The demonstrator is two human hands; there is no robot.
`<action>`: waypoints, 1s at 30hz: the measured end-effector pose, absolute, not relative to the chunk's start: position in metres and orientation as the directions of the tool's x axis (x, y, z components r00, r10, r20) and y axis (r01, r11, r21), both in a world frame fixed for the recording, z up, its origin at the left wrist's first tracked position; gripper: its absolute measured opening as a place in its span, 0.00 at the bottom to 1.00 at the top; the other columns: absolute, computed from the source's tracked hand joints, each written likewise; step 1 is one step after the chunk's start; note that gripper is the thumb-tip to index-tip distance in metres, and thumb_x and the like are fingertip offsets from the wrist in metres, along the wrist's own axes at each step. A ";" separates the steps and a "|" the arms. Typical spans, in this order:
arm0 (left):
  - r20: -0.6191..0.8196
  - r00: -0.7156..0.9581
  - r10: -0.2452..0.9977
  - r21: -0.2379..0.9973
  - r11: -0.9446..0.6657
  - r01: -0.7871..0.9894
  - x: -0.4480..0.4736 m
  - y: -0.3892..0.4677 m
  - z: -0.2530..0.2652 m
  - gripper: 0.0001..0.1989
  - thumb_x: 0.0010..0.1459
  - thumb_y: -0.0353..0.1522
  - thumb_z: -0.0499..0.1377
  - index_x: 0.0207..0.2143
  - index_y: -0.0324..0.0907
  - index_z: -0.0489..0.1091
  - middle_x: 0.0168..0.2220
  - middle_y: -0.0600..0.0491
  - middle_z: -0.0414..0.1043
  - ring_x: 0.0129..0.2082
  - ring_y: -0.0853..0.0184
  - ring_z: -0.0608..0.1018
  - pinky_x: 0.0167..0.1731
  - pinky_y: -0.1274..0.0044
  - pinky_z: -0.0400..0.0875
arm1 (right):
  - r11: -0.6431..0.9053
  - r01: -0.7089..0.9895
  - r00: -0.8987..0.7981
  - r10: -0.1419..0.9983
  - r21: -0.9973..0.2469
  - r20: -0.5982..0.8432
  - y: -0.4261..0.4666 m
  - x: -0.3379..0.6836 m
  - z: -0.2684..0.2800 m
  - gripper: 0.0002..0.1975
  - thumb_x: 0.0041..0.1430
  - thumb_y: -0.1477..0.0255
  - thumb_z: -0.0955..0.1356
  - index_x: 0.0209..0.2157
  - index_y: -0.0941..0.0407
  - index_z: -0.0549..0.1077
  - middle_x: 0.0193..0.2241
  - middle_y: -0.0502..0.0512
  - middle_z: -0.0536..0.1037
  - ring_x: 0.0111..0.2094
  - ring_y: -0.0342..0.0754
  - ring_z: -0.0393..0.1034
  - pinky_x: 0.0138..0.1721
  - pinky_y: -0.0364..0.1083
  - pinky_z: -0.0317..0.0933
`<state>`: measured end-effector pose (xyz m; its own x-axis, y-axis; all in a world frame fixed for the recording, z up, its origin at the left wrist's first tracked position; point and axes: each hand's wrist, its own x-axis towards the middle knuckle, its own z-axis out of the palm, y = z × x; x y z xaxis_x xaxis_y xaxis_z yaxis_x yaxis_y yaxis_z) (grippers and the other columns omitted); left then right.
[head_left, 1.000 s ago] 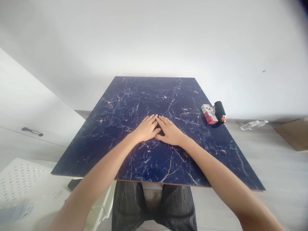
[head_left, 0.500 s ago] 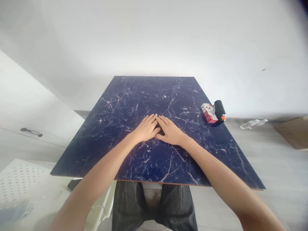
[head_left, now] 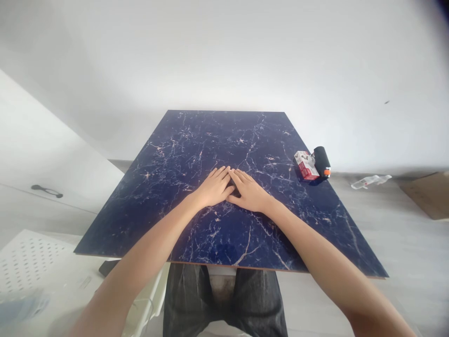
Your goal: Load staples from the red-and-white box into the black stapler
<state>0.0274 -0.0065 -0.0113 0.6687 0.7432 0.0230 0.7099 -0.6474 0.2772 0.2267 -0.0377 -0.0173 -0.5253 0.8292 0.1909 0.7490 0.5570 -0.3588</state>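
Observation:
My left hand (head_left: 214,186) lies flat, palm down, on a dark blue table (head_left: 182,150) with white marble-like veins. Beside it, my right hand (head_left: 248,191) rests flat in the same way. The fingertips and thumbs of both hands meet or nearly meet, framing a small dark gap between them. Neither hand holds anything. Toward the table's right edge, a red and white box (head_left: 306,165) sits against a black roll-shaped item (head_left: 322,162) with an orange patch.
On the floor to the right lie a clear plastic bottle (head_left: 371,181) and a cardboard box (head_left: 428,194). A white perforated surface (head_left: 33,262) stands at lower left, below a white door or cabinet front with a dark handle (head_left: 47,191). A wall rises behind the table.
Both hands keep their place on the table. The view has shifted very slightly; the items on the right appear a few pixels further right.

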 end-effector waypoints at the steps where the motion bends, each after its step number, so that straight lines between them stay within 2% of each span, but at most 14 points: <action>1: 0.018 0.669 0.743 0.275 -0.647 0.711 0.027 -0.007 -0.011 0.35 0.76 0.44 0.43 0.76 0.33 0.48 0.77 0.38 0.43 0.78 0.51 0.48 0.75 0.56 0.43 | 0.555 0.752 -0.525 0.830 -0.356 0.186 -0.038 0.227 -0.017 0.47 0.63 0.57 0.69 0.75 0.65 0.50 0.73 0.75 0.57 0.74 0.68 0.50 0.73 0.66 0.48; 16: 0.020 0.669 0.743 0.266 -0.649 0.713 0.028 -0.007 -0.008 0.34 0.76 0.44 0.44 0.76 0.35 0.50 0.77 0.39 0.45 0.77 0.52 0.49 0.75 0.57 0.44 | 0.553 0.753 -0.526 0.832 -0.358 0.177 -0.037 0.228 -0.019 0.47 0.64 0.55 0.68 0.76 0.62 0.50 0.73 0.72 0.57 0.74 0.68 0.49 0.73 0.67 0.48; 22: 0.043 0.660 0.750 0.271 -0.645 0.714 0.028 -0.008 -0.008 0.34 0.76 0.44 0.44 0.75 0.33 0.52 0.76 0.37 0.48 0.77 0.51 0.52 0.75 0.56 0.46 | 0.560 0.748 -0.530 0.827 -0.355 0.188 -0.038 0.227 -0.018 0.46 0.64 0.56 0.67 0.76 0.62 0.49 0.73 0.71 0.57 0.75 0.67 0.49 0.74 0.66 0.47; 27: 0.082 0.671 0.737 0.300 -0.660 0.689 0.027 -0.008 -0.010 0.32 0.76 0.44 0.44 0.73 0.35 0.58 0.76 0.37 0.49 0.76 0.49 0.53 0.74 0.54 0.47 | 0.557 0.749 -0.526 0.829 -0.358 0.190 -0.040 0.227 -0.020 0.46 0.65 0.56 0.67 0.76 0.60 0.49 0.74 0.71 0.56 0.75 0.68 0.47 0.73 0.68 0.47; 30: 0.119 0.668 0.735 0.309 -0.666 0.679 0.026 -0.007 -0.010 0.29 0.75 0.43 0.47 0.70 0.37 0.63 0.75 0.39 0.53 0.75 0.48 0.55 0.73 0.54 0.50 | 0.564 0.726 -0.534 0.823 -0.392 0.196 -0.039 0.230 -0.016 0.44 0.65 0.55 0.68 0.75 0.58 0.51 0.73 0.70 0.58 0.74 0.68 0.50 0.72 0.68 0.50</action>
<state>0.0256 -0.0072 -0.0100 0.6676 0.7350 0.1189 0.6787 -0.6664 0.3087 0.2305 -0.0388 -0.0161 -0.5337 0.8227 0.1958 0.7263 0.5645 -0.3923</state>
